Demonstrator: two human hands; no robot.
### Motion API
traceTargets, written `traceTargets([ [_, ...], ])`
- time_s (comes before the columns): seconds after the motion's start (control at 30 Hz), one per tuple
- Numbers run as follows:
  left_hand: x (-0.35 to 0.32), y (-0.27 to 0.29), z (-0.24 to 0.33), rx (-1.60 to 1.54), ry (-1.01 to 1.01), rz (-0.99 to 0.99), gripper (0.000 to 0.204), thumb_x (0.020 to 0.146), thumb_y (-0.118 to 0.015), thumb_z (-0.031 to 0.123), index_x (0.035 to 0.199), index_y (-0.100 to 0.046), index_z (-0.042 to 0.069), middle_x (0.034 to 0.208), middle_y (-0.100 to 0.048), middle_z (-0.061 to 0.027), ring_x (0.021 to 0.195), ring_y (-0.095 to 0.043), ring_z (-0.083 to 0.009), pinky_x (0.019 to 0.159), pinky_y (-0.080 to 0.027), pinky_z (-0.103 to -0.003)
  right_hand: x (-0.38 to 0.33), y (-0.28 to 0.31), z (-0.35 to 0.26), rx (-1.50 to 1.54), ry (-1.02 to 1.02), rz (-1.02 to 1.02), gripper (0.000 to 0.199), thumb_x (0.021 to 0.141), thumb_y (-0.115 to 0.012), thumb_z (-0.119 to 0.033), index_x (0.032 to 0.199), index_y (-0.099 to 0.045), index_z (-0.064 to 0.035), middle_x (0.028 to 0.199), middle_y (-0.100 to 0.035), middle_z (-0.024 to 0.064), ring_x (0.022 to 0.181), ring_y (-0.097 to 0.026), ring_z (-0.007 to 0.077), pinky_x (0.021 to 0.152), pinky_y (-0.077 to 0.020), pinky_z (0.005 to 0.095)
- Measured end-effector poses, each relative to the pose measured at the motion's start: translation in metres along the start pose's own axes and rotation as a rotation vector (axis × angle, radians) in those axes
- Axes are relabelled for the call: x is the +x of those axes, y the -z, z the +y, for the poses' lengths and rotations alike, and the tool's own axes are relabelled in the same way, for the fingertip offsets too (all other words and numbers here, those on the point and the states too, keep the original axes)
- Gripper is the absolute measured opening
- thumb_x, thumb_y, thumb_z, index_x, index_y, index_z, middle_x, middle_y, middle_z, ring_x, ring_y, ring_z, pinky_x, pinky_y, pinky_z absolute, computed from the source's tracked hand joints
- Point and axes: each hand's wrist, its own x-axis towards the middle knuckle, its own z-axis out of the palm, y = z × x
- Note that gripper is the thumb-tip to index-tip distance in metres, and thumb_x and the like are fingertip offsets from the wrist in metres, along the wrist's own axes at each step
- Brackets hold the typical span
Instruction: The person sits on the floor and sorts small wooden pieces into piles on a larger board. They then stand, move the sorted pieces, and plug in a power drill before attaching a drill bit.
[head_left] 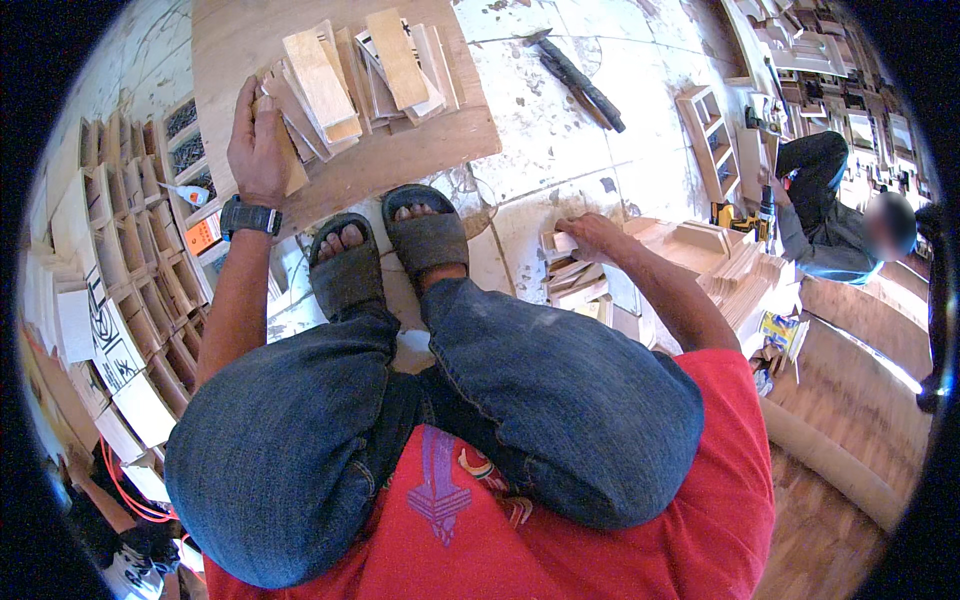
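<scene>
- A heap of wood pieces (350,80) lies on a board (400,155) on the floor (560,130), before the person's feet.
- The left hand (257,145) rests at the heap's left edge.
- The right hand (590,235) touches a stack of wood pieces (572,280) right of the feet (on the floor).
- A hammer (580,80) lies beyond, right of the board.

Right hand (592,233) fingers buried among stacked wood pieces (572,280), grip unclear
</scene>
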Motion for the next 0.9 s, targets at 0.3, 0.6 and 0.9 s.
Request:
traceTargets([
  [0.3,0.001,0.004,-0.014,0.132,-0.035,0.011,0.049,0.09,-0.047,0.012,0.137,-0.041,0.001,0.136,-0.047,-0.0177,0.129,-0.041,-0.0249,0.108,-0.028,-0.032,-0.008,0.093,-0.015,0.456,-0.402,0.48,0.052,0.073,-0.072,-0.033,0.115,-0.052,-0.0101,0.09,-0.067,0.0196,0.083,-0.066,0.0341,0.073,-0.0517,0.0441],
  [0.6,-0.004,0.009,0.03,-0.558,0.225,-0.132,0.061,0.098,-0.032,0.04,0.145,-0.021,0.004,0.15,-0.024,-0.017,0.138,-0.024,-0.0286,0.114,-0.014,-0.036,-0.003,0.278,-0.154,1.643,0.228,0.485,0.037,0.076,-0.072,-0.015,0.104,-0.06,0.0049,0.092,-0.067,0.0137,0.083,-0.067,0.022,0.07,-0.0556,0.0332],
  [0.9,-0.004,0.025,0.053,-0.574,0.278,-0.197,0.071,0.095,-0.039,0.047,0.15,-0.008,0.013,0.149,-0.026,-0.0146,0.134,-0.033,-0.0276,0.11,-0.029,-0.039,0.018,0.305,-0.227,1.299,0.209,0.71,0.071,0.074,-0.074,-0.028,0.126,-0.044,0.0085,0.118,-0.053,0.0212,0.105,-0.054,0.0265,0.089,-0.045,0.0337],
])
